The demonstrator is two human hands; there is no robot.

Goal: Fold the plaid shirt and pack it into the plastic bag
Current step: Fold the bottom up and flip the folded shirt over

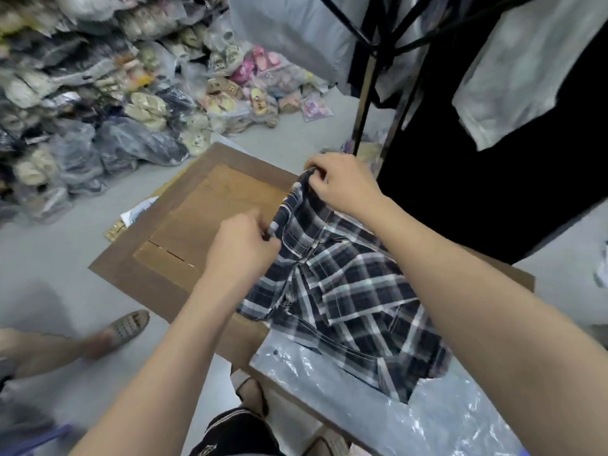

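A dark blue and white plaid shirt (348, 291) lies rumpled on a brown cardboard sheet (138, 274), its lower part resting on a clear plastic bag (345, 403) at the near right. My left hand (241, 245) pinches the shirt's upper edge at the near corner. My right hand (342, 185) grips the same edge farther away, lifting it a little off the cardboard.
Piles of bagged slippers (108, 93) fill the back left. A black clothes rack (365, 103) with hanging white garments (513, 70) stands at the right. Another person's foot in a beige shoe (126, 327) is on the grey floor at the left.
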